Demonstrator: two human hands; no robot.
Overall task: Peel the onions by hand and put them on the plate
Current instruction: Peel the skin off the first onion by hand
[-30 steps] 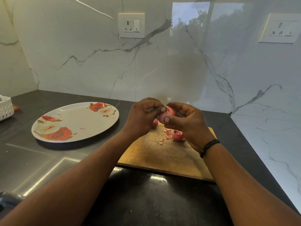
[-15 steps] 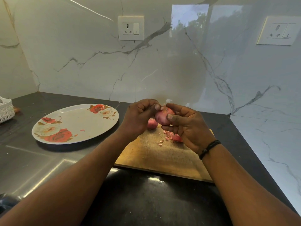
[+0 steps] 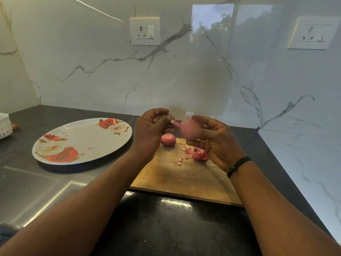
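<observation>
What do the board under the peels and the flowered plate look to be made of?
Board: wood, matte tan, with visible grain and a worn, scuffed face. Flowered plate: glossy white with printed roses; it could be melamine or glazed ceramic, the look alone cannot settle it.

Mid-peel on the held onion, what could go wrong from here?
1. The left hand pinches only a thin pink strip of skin; it may tear short.
2. The right hand holds the round pink onion in its fingertips above the wooden cutting board; a hard pull could drop it.
</observation>
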